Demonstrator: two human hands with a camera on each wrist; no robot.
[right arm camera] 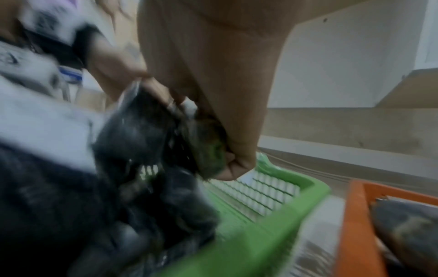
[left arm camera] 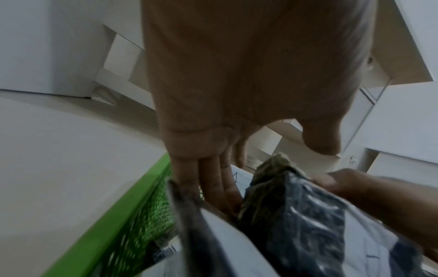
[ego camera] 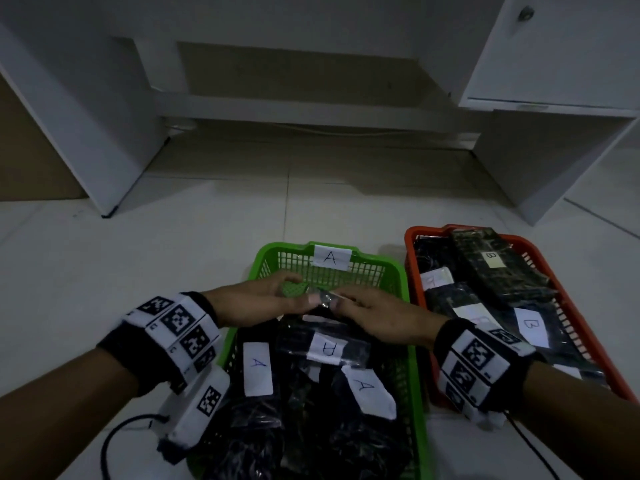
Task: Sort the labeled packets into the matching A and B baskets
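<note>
Dark plastic, shiny and crumpled, is the packet [ego camera: 323,301] that both of my hands hold over the far half of the green basket [ego camera: 412,327]. My left hand [ego camera: 252,303] takes one end of it: the thumb stands free above while the straight fingers [left arm camera: 213,183] reach down behind the packet, so I cannot tell how firmly it pinches. My right hand [ego camera: 381,322] pinches the other end between thumb and curled fingers, as the right wrist view shows, though that picture is blurred. I cannot read the label of this packet from any view.

As I judge it, the sorting is well advanced. The green basket carries the tag A [ego camera: 330,258] on its far wall, and the packets lying in its near half show A labels [ego camera: 258,367]. The orange basket [ego camera: 588,337] stands just beside it on the floor, at the right, and the packets inside it show B labels [ego camera: 530,325]. I see no loose packet on the floor tiles [ego camera: 173,254] around the baskets. So this packet may be among the last; what remains is to set it in the matching basket.
</note>
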